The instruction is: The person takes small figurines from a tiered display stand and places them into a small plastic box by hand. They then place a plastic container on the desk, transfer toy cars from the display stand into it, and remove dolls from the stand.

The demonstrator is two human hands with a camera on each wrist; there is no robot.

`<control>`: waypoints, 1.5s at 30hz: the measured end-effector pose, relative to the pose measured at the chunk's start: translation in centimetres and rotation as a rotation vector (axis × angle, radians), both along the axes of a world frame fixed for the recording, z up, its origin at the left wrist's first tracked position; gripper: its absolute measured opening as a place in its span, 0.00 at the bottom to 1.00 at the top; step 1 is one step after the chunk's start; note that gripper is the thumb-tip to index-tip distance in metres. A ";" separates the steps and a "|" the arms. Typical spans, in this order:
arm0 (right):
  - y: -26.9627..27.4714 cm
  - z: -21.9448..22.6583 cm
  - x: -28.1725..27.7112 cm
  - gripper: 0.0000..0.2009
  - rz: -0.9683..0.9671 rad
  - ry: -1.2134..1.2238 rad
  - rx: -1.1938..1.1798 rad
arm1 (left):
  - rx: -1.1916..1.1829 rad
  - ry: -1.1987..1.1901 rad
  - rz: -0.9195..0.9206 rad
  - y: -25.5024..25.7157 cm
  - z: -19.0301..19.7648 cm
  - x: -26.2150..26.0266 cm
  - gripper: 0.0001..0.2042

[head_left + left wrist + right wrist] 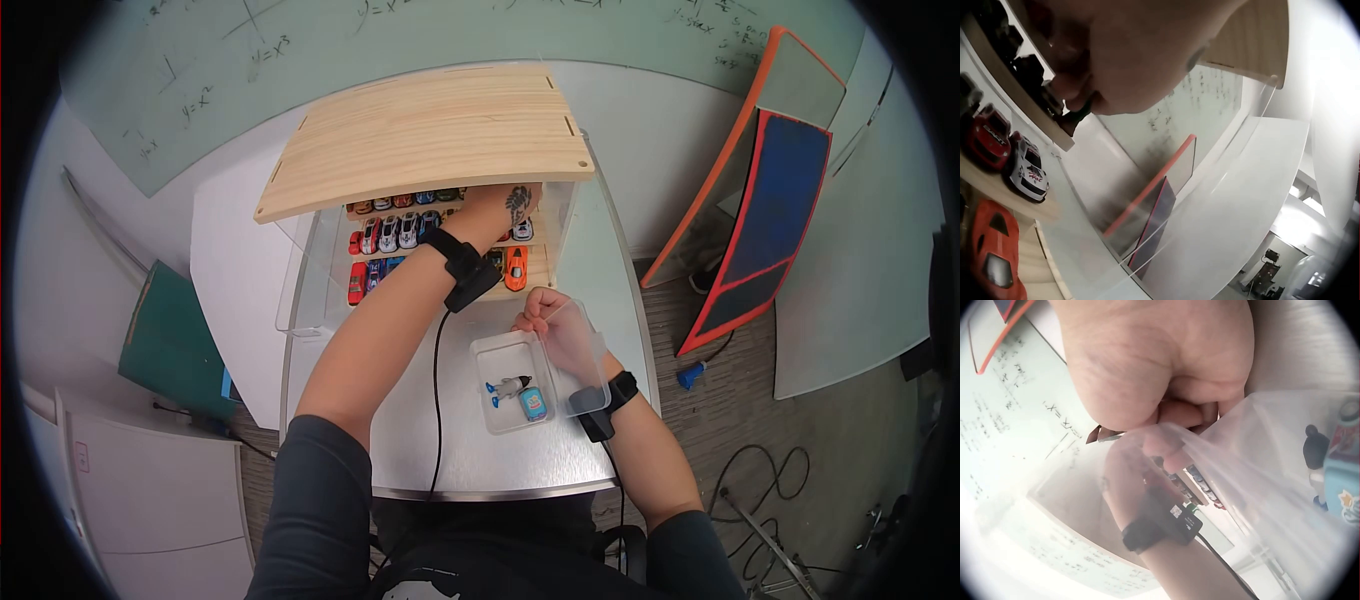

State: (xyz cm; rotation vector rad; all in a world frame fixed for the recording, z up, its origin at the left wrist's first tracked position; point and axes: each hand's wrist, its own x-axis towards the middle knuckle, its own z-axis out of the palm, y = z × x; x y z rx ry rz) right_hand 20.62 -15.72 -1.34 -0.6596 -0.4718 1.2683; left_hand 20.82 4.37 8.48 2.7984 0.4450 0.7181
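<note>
My left hand [1141, 56] reaches under the wooden top of a clear display case, at the end of its upper shelf [1054, 134]. Its fingertips pinch a small dark green thing [1079, 114], mostly covered by the fingers. Toy cars stand in rows on the case's shelves, among them an orange car [516, 268] and a white car [1027, 169]. My right hand [548, 312] grips the far edge of a clear plastic box [510, 425], whose lid hangs open over the wrist. Inside lie a grey toy figure [512, 386] with blue feet and a blue toy car [533, 403].
The case's wooden top [430, 130] overhangs the shelves, with clear side walls around them. Both stand on a silvery table [400, 450]. A cable [437, 400] trails from the left wrist camera across it. Orange-edged boards [770, 200] lean at the right.
</note>
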 end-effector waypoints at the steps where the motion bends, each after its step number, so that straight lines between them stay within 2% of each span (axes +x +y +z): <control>1: 0.0 -0.2 0.0 0.05 0.029 0.008 0.033 | 0.000 0.002 -0.003 0.0 -0.1 0.1 0.17; 3: 0.0 -0.2 0.0 0.05 0.021 -0.003 0.029 | 0.158 0.046 -0.002 0.1 -0.4 -0.1 0.13; 4: 0.0 -0.2 -0.1 0.05 0.014 -0.014 0.026 | 0.157 0.048 -0.003 -0.2 -0.1 -0.9 0.13; 6: -0.1 0.2 -0.2 0.05 0.012 -0.041 0.024 | 0.259 -0.246 -0.105 -1.9 1.6 -3.9 0.11; 7: -0.1 0.3 -0.2 0.06 0.013 -0.070 0.021 | 0.104 -0.196 -0.093 -3.0 2.7 -5.5 0.09; 8: -0.1 0.2 0.0 0.06 0.011 -0.067 0.022 | 0.105 -0.193 -0.095 -3.8 3.9 -7.4 0.09; 10: -0.1 -0.1 0.2 0.06 0.052 0.003 0.043 | -0.402 0.062 -0.269 -4.7 5.3 -11.1 0.08; 11: 0.0 -0.1 0.1 0.06 0.053 0.010 0.043 | -0.404 0.069 -0.267 -5.0 5.1 -12.5 0.08; 13: 0.0 0.2 -0.2 0.07 -0.048 -0.240 -0.055 | -0.628 0.466 -0.503 -5.4 4.7 -14.6 0.07; 14: 0.0 0.3 -0.2 0.07 -0.043 -0.234 -0.055 | -0.631 0.470 -0.496 -5.4 4.5 -14.8 0.07; 16: 0.0 0.5 -0.1 0.07 -0.009 -0.127 -0.034 | -0.516 0.414 -0.453 -5.5 3.7 -14.6 0.07; 19: 0.0 0.3 -0.1 0.06 0.013 -0.036 0.006 | -0.398 0.039 -0.240 -3.7 3.8 -11.3 0.10; 20: -0.1 0.3 -0.3 0.06 0.011 -0.039 0.005 | -0.398 0.037 -0.242 -3.1 3.6 -10.0 0.10; 22: -0.1 0.7 -0.4 0.06 -0.007 -0.080 -0.001 | -0.054 -0.109 -0.170 -1.8 2.8 -7.0 0.10; 23: -0.1 0.6 -0.3 0.06 -0.008 -0.088 0.000 | -0.052 -0.117 -0.172 -1.8 3.1 -5.7 0.10; 25: 0.0 0.1 0.0 0.06 0.011 -0.044 0.014 | 0.097 0.113 -0.007 -1.7 3.6 -3.3 0.12; 26: 0.0 0.1 0.0 0.06 0.008 -0.049 0.015 | 0.098 0.108 -0.009 -1.1 2.9 -2.3 0.12; 28: 0.0 0.2 -0.1 0.06 0.018 -0.052 0.016 | 0.040 -0.047 -0.027 0.4 0.7 -0.4 0.12; 29: 0.0 0.1 0.0 0.06 0.016 -0.054 0.016 | 0.126 -0.001 0.007 0.9 0.7 0.5 0.12; 32: 0.1 -0.1 0.1 0.06 0.029 -0.021 0.026 | 0.089 -0.030 -0.017 1.3 0.6 2.0 0.12; 39: 0.0 0.3 -0.1 0.06 0.018 -0.027 -0.003 | -0.038 -0.128 -0.090 1.9 0.1 1.5 0.12; 40: 0.0 0.6 -0.1 0.08 0.007 -0.029 -0.026 | -0.055 -0.146 -0.096 2.1 -0.1 1.0 0.11; 45: 0.0 0.5 -0.4 0.06 -0.025 -0.102 -0.042 | -0.144 -0.245 -0.123 1.8 -0.4 1.5 0.11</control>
